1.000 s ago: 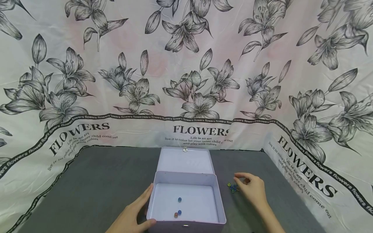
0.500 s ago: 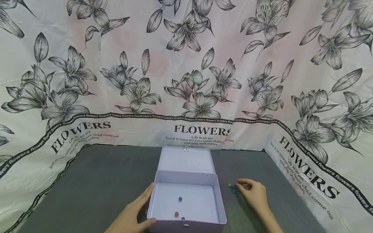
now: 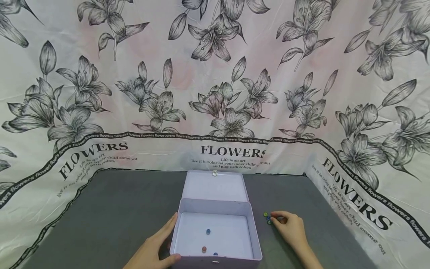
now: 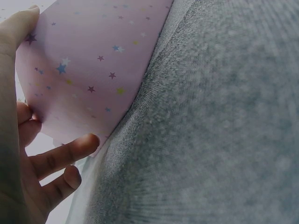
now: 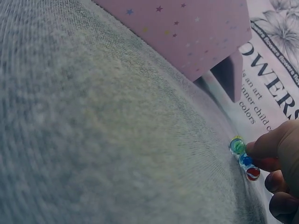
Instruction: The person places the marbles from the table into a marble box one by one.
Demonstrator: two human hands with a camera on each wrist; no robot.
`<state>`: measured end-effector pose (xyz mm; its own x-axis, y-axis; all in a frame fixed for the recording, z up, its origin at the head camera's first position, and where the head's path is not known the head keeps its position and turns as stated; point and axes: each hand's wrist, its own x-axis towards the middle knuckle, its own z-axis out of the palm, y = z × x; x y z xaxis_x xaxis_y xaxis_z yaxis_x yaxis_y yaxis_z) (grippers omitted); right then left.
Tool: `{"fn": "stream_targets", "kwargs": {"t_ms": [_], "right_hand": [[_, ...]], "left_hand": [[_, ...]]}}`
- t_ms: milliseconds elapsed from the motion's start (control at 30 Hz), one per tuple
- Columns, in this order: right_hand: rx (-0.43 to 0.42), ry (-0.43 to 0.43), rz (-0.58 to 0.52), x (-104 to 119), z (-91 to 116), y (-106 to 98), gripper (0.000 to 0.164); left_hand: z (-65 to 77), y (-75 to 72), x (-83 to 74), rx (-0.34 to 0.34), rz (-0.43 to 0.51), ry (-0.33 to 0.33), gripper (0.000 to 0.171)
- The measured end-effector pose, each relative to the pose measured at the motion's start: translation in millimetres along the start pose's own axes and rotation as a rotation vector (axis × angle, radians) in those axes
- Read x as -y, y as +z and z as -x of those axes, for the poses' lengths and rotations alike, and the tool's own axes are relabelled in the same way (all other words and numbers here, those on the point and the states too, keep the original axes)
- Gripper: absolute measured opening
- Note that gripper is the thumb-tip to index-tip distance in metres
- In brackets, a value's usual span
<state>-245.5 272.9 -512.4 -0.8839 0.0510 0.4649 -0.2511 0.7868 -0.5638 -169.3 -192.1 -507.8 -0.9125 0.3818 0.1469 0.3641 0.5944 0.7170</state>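
An open light purple box [image 3: 255, 239] stands before me, its lid [image 3: 215, 185] tilted back. Inside lie a blue marble [image 3: 208, 231], a reddish-brown marble [image 3: 204, 249] and another blue marble [image 3: 215, 254], partly hidden by the front wall. My left hand [image 3: 156, 241] grips the box's front left corner, thumb at the front and fingers along the side. Right of the box, my right hand [image 3: 290, 227] pinches at a small cluster of glass marbles. Its thumb and index tips meet at a blue marble [image 5: 245, 160], between a green marble [image 5: 237, 145] and a red-and-white marble [image 5: 252, 174].
Grey cloth [image 3: 121, 209] covers the table. A flower-printed curtain [image 3: 228, 112] encloses the back and both sides. Small coloured stars dot the box's pink outer wall [image 4: 93, 65].
My right hand has lowered and closed its fingertips onto the marbles. One blue marble inside the box has rolled toward the front wall and right. The left hand stays on the box.
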Motion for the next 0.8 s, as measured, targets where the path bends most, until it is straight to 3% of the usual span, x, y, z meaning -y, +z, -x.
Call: {"fn": "stream_targets", "kwargs": {"t_ms": [800], "right_hand": [[0.085,0.063,0.04,-1.9,2.5,-0.6,0.017]], "left_hand": [[0.4,0.4,-1.0,0.006,0.032,-0.03,0.101]]}}
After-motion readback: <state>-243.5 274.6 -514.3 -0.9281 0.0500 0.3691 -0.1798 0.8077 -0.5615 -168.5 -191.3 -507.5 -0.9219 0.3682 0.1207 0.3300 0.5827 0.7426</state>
